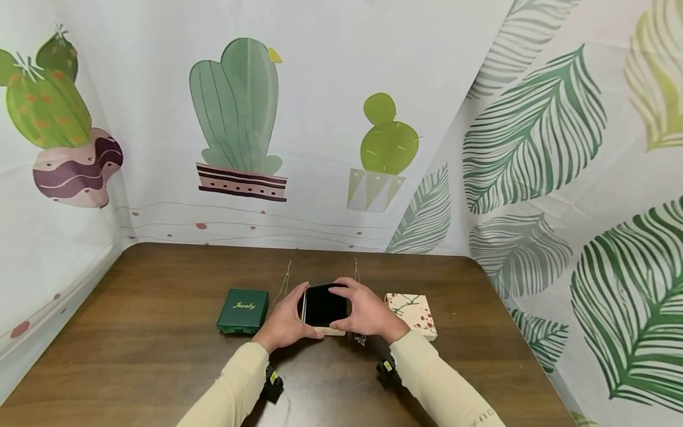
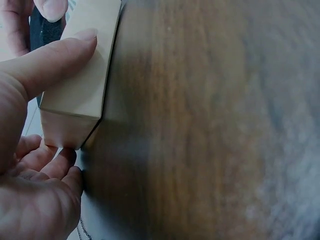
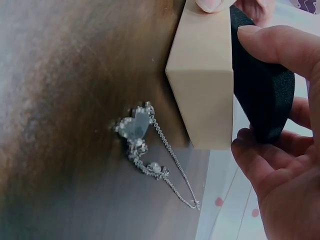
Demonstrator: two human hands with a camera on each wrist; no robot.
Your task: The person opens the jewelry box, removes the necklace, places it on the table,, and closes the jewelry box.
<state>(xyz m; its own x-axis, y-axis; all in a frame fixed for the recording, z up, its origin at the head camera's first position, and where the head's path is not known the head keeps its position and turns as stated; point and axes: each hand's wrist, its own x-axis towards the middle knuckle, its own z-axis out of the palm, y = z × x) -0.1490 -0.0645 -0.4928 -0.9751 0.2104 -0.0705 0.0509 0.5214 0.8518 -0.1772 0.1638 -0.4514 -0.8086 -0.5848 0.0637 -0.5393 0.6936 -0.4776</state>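
Observation:
Between the two hands is a small cream box (image 1: 333,331) with a black foam pad (image 1: 324,305) at its top. My left hand (image 1: 285,321) grips the box, thumb on its near side and fingers at its far end in the left wrist view. With thumb and fingers, my right hand (image 1: 368,309) pinches the black foam pad, which stands partly out of the box and tilts in the right wrist view. Beside the box on the right lies a silver necklace (image 3: 137,127) with a heart-like pendant; part of its chain is hidden by the right hand.
A green jewelry box (image 1: 243,309) stands left of the hands. To the right is a cream box lid (image 1: 416,313) with a red floral branch. Another thin chain (image 1: 286,280) lies behind the left hand. The brown table (image 1: 160,332) meets a printed cloth at the back.

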